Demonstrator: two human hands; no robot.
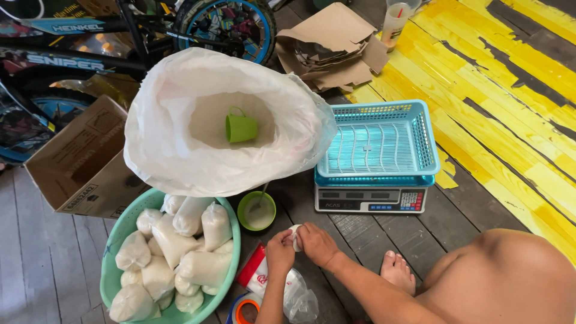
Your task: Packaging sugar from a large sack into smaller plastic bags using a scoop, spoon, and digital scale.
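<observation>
- We count about a dozen tied white bags already piled in the green basin [114, 273].
- Our left hand [279, 251] and right hand [317, 243] both pinch one small bag [295, 237] near the floor (knotting it, we judge).
- The big sack [180, 162] holds plenty more; the scale's blue basket [420, 129] sits bare.

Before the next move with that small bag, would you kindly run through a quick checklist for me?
1. Both hands on the small bag: left hand and right hand pinch its top - ok.
2. Knot finished: hidden by fingers - cannot tell.
3. Room in the green basin: heaped with filled bags - not ok.
4. Scale basket free: ok.
5. Scoop at hand in the sack: ok.
</observation>
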